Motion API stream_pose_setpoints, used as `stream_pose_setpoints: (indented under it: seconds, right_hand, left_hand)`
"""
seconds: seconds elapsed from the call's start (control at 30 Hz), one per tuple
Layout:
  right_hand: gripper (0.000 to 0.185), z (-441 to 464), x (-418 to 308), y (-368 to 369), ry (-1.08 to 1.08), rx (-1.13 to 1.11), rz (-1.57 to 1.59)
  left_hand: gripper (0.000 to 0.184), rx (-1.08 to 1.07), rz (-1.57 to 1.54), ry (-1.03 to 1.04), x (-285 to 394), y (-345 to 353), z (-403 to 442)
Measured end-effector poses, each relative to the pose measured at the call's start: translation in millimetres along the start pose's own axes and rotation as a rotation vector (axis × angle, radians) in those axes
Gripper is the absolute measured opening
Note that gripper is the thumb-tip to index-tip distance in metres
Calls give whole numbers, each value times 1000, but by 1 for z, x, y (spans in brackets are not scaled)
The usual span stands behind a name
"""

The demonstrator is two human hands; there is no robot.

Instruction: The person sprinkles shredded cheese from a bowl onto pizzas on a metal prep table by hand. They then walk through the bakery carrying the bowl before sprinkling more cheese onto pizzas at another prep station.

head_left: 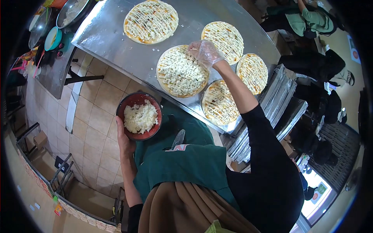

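My left hand (pixel 125 139) holds a dark-rimmed red bowl (pixel 147 134) of crumbled white cheese (pixel 140 117) from its left side, beyond the table's front edge. My right hand (pixel 205 53), in a clear plastic glove, is over the upper right edge of a round pizza (pixel 182 72) covered with white crumbs. Its fingers point down and are bunched together; what they hold, if anything, is hidden. Other pizzas with white sauce lines lie around it: one at the upper left (pixel 150 21), one at the upper right (pixel 224 40), others at the right and lower right (pixel 220 101).
The pizzas lie on a metal table (pixel 112 33). Stacked metal trays (pixel 268 105) stand at its right end. A side counter at the left holds a metal bowl (pixel 70 13) and a turquoise bowl (pixel 53 39). Several people are at the right, one in a light green top (pixel 311 23).
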State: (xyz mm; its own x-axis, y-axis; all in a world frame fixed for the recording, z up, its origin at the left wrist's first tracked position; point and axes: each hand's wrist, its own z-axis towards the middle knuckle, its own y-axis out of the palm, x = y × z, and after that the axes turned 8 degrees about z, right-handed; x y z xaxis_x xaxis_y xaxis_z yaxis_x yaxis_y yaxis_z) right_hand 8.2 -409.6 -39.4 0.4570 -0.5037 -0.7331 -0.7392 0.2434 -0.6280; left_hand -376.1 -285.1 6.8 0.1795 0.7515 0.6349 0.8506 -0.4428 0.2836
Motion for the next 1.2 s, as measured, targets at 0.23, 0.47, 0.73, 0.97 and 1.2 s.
stream_pose_setpoints:
  seconds: [0.23,0.47,0.73,0.97,1.2]
  right_hand:
    - [22,19,-15,19,-167,-26,-160]
    - [7,27,-27,52,-406,26,-138]
    - [13,13,-39,14,26,-63,-6]
    - [24,-44,-4,-13,116,-26,115]
    - [24,-97,1,17,176,110,88]
  left_hand:
    - [64,25,-9,12,1,-3,-4]
    - [63,13,-4,29,7,-3,-5]
    - [64,-9,9,2,13,-9,-3]
    - [63,-54,49,0,22,-15,6]
    - [63,-132,78,-26,36,-24,18]
